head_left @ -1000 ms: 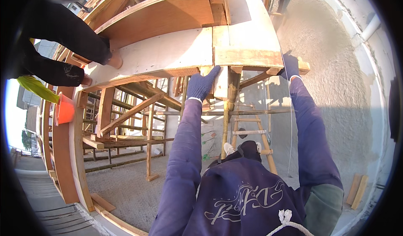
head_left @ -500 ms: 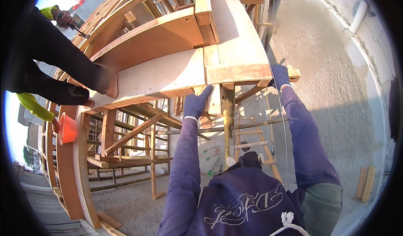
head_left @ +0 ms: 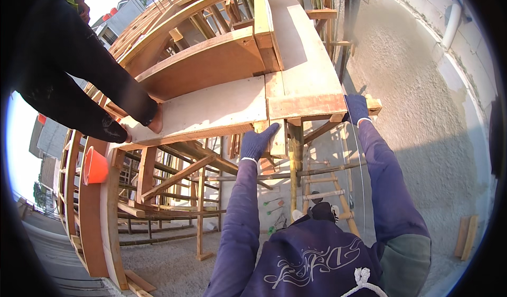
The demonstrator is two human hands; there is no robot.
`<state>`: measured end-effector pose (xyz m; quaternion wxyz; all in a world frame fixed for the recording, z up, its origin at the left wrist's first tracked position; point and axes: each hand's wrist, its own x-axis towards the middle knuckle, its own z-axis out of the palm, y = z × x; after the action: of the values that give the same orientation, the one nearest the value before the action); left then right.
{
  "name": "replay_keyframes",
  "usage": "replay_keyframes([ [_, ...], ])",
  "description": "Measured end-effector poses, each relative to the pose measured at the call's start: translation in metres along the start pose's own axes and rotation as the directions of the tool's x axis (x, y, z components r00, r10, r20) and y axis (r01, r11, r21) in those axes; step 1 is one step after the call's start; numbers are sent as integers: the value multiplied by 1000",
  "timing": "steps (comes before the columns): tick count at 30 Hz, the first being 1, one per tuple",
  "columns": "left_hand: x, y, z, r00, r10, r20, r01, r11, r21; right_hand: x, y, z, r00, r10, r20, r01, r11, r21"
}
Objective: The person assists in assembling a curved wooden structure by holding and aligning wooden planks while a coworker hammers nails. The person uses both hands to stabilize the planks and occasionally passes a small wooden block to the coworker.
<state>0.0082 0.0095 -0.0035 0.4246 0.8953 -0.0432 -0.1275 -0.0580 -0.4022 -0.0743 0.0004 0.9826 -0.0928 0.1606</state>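
My left hand (head_left: 257, 143), in a blue knitted glove, grips the lower edge of the timber formwork. Its thumb lies across a short upright wood piece (head_left: 278, 138), and its fingertips are partly hidden. At the formwork's right corner, my right hand (head_left: 356, 108), gloved alike, is closed around the projecting wooden bar (head_left: 374, 106). Between my hands, a wooden end strip (head_left: 306, 105) closes off the pale plywood channel (head_left: 301, 54). A thin line (head_left: 363, 181) hangs down beside my right forearm.
A barefoot co-worker in dark trousers (head_left: 79, 80) stands on the formwork at left. An orange bucket (head_left: 95, 166) hangs or rests by the left beam. Below me are a bamboo ladder (head_left: 343, 204), bamboo poles (head_left: 293, 175) and concrete ground (head_left: 417, 175). A block wall (head_left: 470, 43) runs along the right.
The co-worker's hand has left the orange bucket, and the hammer in their other hand is out of sight. The view has shifted slightly; my hands keep their places on the wood.
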Motion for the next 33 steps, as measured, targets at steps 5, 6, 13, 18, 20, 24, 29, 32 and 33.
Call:
replay_keyframes([
  [5,-2,2,4,1000,21,12,-20,998,-59,-1,6,6,1000,14,-18,-15,999,-38],
  [6,-2,2,3,1000,11,6,-11,999,-39,-1,4,6,1000,15,-17,-16,999,-39],
  [13,14,-16,9,996,-16,-85,17,1000,8,4,4,11,998,50,41,-48,997,-55],
  [18,10,-17,6,975,-39,-219,11,992,-126,-1,0,-4,997,60,54,-57,997,-46],
  [20,-5,-14,9,928,-92,-360,-96,877,-471,-2,-1,-5,996,76,42,-75,996,-38],
  [24,-9,-30,1,927,19,-374,-197,874,-443,-2,-2,-7,996,77,45,-77,997,8],
  [29,-13,-23,-7,912,247,-326,-286,955,-74,-4,2,-3,999,48,-8,-48,999,1],
  [32,-12,-22,-8,886,290,-362,-302,953,26,-1,-1,-3,999,53,4,-53,999,-5],
  [33,-13,-19,-8,880,307,-363,-301,951,75,0,-1,-3,997,70,24,-69,997,-27],
])
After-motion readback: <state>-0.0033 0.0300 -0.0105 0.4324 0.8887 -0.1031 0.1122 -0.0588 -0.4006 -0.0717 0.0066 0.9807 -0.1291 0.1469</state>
